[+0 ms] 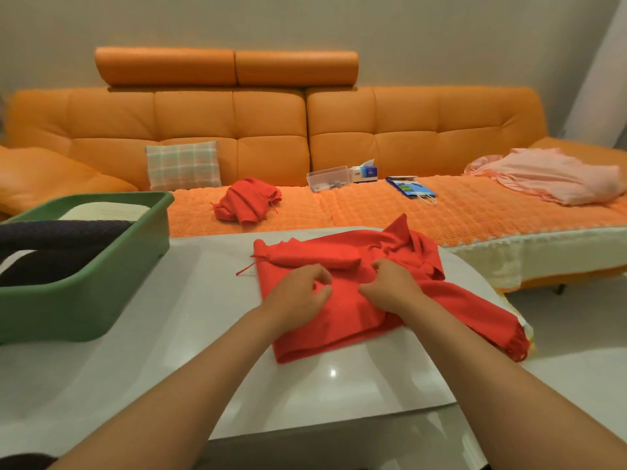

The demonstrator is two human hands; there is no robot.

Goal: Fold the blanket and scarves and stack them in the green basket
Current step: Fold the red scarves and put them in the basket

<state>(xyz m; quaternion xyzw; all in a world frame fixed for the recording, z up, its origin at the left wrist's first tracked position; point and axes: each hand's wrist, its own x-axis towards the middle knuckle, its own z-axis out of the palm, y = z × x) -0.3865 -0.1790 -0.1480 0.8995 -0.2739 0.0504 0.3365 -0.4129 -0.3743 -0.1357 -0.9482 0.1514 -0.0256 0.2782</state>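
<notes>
So both hands are down on the red scarf (339,320), which is spread in the middle of the frame on the glossy white table (169,334). The left hand (298,293) has its fingers curled and is pinching the fabric between thumb and fingertips. The right hand (393,286), just beside it, is doing the same, fingers bunched round a fold. The scarf is half done at best: the near part lies flat in layers, the far part is rumpled, and one end hangs off the table edge at lower right.

The green basket (101,283) sits at the left edge of the frame on the same table, well apart from the scarf. Inside it there's a dark knit piece (61,232) up front and a cream folded piece (105,210) behind it.

Behind the table is an orange sofa (271,117). A second red scarf (247,201) lies crumpled on its seat just above centre, near a plaid cushion (183,166). Further right on the seat there's a clear plastic box (327,178), a tissue box (364,171), a blue paper bag (410,188), and a pink ruffled cloth (549,178) heaped at the far right.
</notes>
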